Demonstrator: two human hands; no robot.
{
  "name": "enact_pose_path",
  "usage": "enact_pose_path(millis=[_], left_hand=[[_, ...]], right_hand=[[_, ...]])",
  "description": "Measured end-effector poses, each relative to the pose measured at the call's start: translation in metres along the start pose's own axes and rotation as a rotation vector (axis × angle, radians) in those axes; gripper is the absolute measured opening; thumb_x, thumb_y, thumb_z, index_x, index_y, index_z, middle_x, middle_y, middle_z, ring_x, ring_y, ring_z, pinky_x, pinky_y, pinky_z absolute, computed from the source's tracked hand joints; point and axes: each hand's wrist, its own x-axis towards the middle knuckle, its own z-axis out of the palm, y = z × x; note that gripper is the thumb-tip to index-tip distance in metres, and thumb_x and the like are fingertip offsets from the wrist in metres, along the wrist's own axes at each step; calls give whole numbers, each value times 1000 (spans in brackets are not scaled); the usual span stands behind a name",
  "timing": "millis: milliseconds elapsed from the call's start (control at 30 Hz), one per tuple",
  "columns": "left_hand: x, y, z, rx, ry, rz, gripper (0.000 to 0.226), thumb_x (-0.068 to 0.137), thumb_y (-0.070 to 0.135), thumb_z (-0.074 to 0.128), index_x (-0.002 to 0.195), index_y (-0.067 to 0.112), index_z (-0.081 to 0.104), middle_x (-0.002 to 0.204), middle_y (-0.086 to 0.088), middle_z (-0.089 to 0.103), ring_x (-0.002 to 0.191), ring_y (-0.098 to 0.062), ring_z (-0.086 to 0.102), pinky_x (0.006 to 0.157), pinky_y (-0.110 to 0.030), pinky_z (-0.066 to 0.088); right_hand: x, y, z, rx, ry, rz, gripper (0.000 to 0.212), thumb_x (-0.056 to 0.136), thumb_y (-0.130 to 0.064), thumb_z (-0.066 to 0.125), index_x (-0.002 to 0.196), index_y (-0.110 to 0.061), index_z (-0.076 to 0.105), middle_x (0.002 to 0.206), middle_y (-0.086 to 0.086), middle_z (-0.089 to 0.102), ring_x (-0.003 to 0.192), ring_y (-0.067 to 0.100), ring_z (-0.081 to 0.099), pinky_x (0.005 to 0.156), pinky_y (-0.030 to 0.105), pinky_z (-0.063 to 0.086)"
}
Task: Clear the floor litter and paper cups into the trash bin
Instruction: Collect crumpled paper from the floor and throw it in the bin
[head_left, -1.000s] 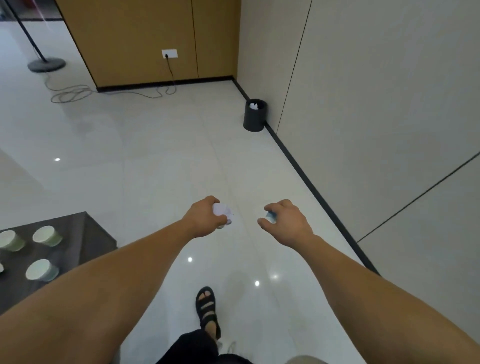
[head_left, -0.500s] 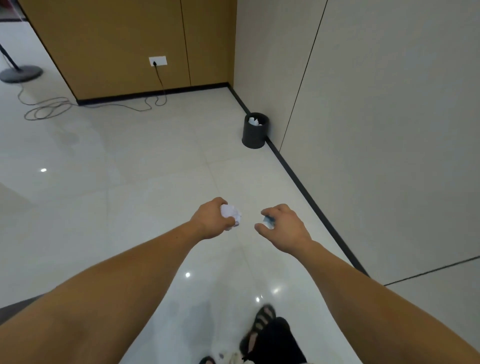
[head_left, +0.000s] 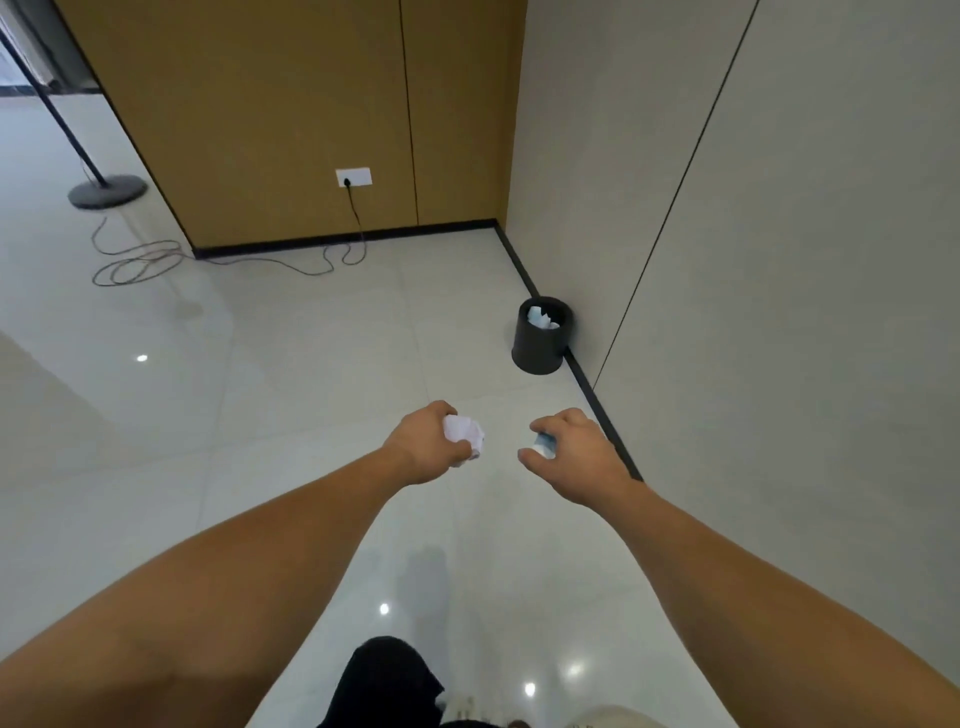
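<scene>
The left hand (head_left: 423, 444) has its fingers curled round a white paper wad (head_left: 464, 432), which bulges out of the fist toward 3 o'clock. The right hand (head_left: 576, 457) pinches a small bluish-white scrap (head_left: 544, 443) between thumb and curled fingers. Most of the scrap is hidden under the palm, so I cannot tell what it is. Both hands hang over the floor (head_left: 291, 395), near each other but apart. The bin (head_left: 537, 356) stands at 1 o'clock from them, against the black skirting (head_left: 597, 400), and the paper (head_left: 543, 318) already in it seems to sit high.

The likeliest failure is a miss. The bin is well ahead of the hands, so anything released here lands on the floor. A toss is risky too: crumpled paper is light and drifts, the mouth is narrow, and the wall (head_left: 779, 312) just behind could bounce a piece back out. If both pieces go in together, one may catch the rim. The paper already inside could let a new piece roll off the top. The wad sticks out of the fist and could slip if the fingers loosen. The scrap hangs on a small pinch. The cable (head_left: 140, 262) at 10 o'clock lies well off the path, so tripping looks unlikely.
</scene>
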Motion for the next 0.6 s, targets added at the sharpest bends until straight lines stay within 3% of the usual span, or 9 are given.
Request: enact_pose_path(millis=[333,600], left_hand=[[232,36,-48,14,-43,67,48,82,33,69,122,14,51,117,-8,60,102,-24,58,82,-33,49],[407,93,-100,110,-118,140,51,83,34,69,125,14,48,120,-9,56,100,-23,54,78,-30,45]], right_hand=[[223,12,-25,-30,13,48,54,87,-51,60,133,-25,54,134,-2,44,121,18,46,97,30,41],[367,13,-61,28,45,157,56,86,-51,62,135,-26,55,133,-1,46,122,20,47,101,33,41]])
